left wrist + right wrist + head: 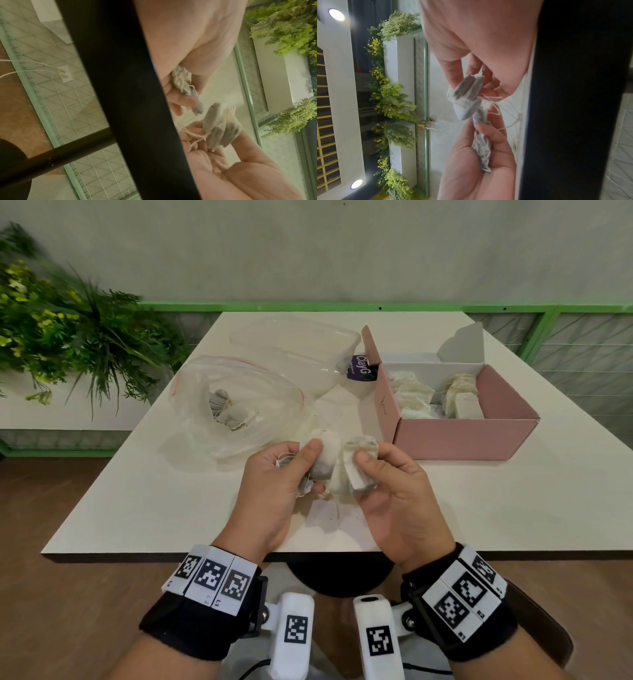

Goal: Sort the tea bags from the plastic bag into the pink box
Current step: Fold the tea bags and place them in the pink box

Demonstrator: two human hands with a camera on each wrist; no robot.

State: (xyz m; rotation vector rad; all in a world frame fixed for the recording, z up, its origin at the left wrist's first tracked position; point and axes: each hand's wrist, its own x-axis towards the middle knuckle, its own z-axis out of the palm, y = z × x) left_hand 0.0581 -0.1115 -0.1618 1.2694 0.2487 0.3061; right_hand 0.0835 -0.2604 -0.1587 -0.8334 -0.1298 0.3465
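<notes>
Head view: left hand (274, 484) fingers curled, thumb pressed on top, gripping a crumpled tea bag clump (322, 463). Right hand (394, 491) fingers curled too, thumb pinching a second tea bag bunch (359, 470) with a paper tag facing up. The two bunches touch between the hands, strings tangled. Both hands raised over the near edge of the tabletop (137, 508), palms turned toward each other, wrists with marker bands off the near edge. Plastic bag (236, 405) lies open toward the far left of the tabletop, a few grey tea bags still inside. Pink box (455, 436) at the far right, lid open, white tea bags stacked in it. A clear container (294, 344) sits behind the plastic bag, just beside the box.

Left wrist view: left hand (188, 40) at top, fingers (185, 100) closed round a scrunched bag; right hand (223, 162) below, fingers bent, holding several grey flat bags with loose strings. A dark bar blocks the middle.

Right wrist view: right hand (479, 40) at top, fingers (453, 75) pinching two or three flat grey bags by the edge; left hand (471, 169) below, fingers wrapped round a crumpled bag. Strings loop between both.
</notes>
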